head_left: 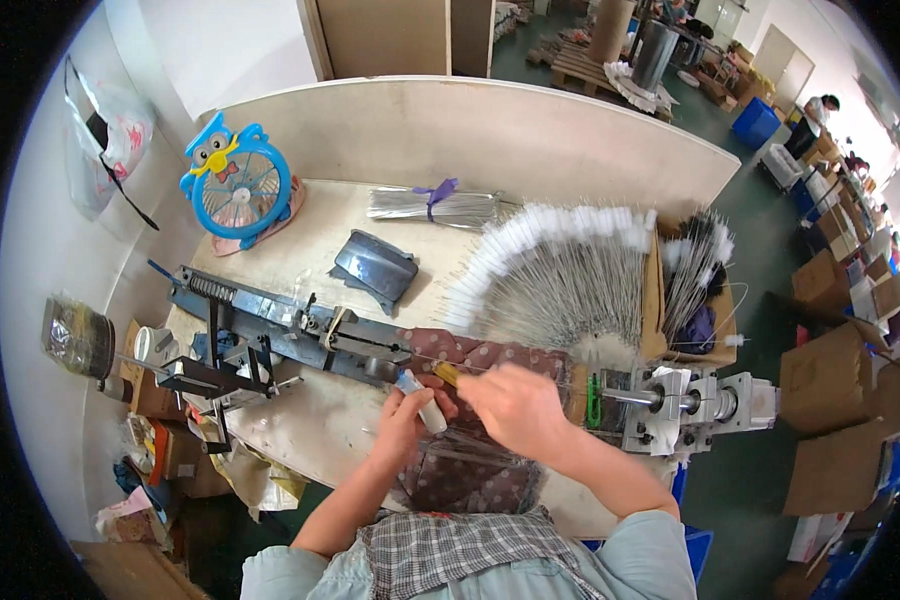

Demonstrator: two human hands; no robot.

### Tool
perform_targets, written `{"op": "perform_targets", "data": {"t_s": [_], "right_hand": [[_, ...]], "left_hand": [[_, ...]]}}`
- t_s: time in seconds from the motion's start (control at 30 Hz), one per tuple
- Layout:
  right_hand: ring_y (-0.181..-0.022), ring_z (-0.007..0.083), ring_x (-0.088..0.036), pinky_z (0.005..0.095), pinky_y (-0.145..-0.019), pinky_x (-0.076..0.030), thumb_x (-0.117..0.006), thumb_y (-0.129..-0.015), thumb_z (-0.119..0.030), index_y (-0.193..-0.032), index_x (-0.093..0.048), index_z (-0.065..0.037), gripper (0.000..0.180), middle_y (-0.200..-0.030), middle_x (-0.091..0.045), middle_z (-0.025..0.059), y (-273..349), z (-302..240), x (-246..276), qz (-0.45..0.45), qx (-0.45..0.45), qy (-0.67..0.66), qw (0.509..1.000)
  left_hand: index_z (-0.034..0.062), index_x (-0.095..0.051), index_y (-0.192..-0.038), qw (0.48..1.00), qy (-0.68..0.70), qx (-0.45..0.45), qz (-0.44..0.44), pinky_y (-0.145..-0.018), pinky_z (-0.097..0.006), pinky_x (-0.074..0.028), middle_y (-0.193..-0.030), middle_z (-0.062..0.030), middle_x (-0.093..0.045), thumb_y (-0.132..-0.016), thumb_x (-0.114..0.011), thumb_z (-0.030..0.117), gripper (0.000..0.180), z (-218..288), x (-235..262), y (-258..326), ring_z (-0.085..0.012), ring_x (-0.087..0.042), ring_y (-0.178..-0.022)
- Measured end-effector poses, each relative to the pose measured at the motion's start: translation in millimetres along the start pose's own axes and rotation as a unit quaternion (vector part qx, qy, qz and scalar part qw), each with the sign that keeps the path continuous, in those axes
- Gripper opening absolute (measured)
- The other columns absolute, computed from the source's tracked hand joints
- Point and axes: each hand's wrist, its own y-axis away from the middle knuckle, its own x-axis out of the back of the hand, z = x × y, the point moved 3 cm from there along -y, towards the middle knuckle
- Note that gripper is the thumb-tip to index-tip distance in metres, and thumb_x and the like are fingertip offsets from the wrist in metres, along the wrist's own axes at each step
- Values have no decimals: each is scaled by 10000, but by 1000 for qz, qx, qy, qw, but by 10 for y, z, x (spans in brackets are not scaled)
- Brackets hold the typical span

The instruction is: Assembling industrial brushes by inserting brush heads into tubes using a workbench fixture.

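Observation:
My left hand (pixel 402 425) is closed around a small white tube-like piece (pixel 432 412) with a bluish end, held over the front of the table. Just right of it, my right hand (pixel 513 405) is closed like a fist and slightly blurred. A short yellow piece (pixel 446 373) shows by its fingertips; whether the fingers grip it is unclear. Under both hands lies a brown dotted cloth (pixel 465 480) with some thin wires on it. Behind them, a long metal bench fixture (pixel 270 325) reaches toward the cloth from the left.
White-tipped wire brushes (pixel 570 270) fan out at the back right, beside a cardboard box (pixel 654 300) of more brushes. A shaft mechanism (pixel 680 400) stands right. A tied wire bundle (pixel 435 205), dark plastic-wrapped block (pixel 375 268) and blue fan (pixel 240 190) sit behind.

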Motion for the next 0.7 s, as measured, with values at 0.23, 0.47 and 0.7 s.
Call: {"op": "perform_targets", "data": {"t_s": [0.23,0.47,0.7], "right_hand": [[-768,256,-617,339,-634,-501,-656,-777,-179,-956,-649,-51,220,-805,-594,63,25,305,-571,59,-52,-40,996],[-730,252,-608,348,-596,-493,-663,-742,-190,-777,-593,-82,134,-770,-558,62,98,308,-521,-38,-47,-22,998],[-687,283,-595,370,-600,-478,-685,-750,-256,-856,-681,-85,201,-734,-575,80,67,251,-500,-101,-72,-32,992]], "left_hand": [[17,-537,-700,921,-371,-117,-3,-510,-290,-417,-666,-19,-568,-692,-669,73,144,127,128,-47,-99,-486,-579],[17,-508,-1037,987,-122,-37,97,-692,-299,-522,-888,-77,-607,-873,-611,181,254,120,1007,16,-174,-625,-749],[99,-586,-905,959,108,39,258,-650,-272,-451,-757,13,-566,-857,-612,373,279,365,2004,221,-121,-548,-681]]}}
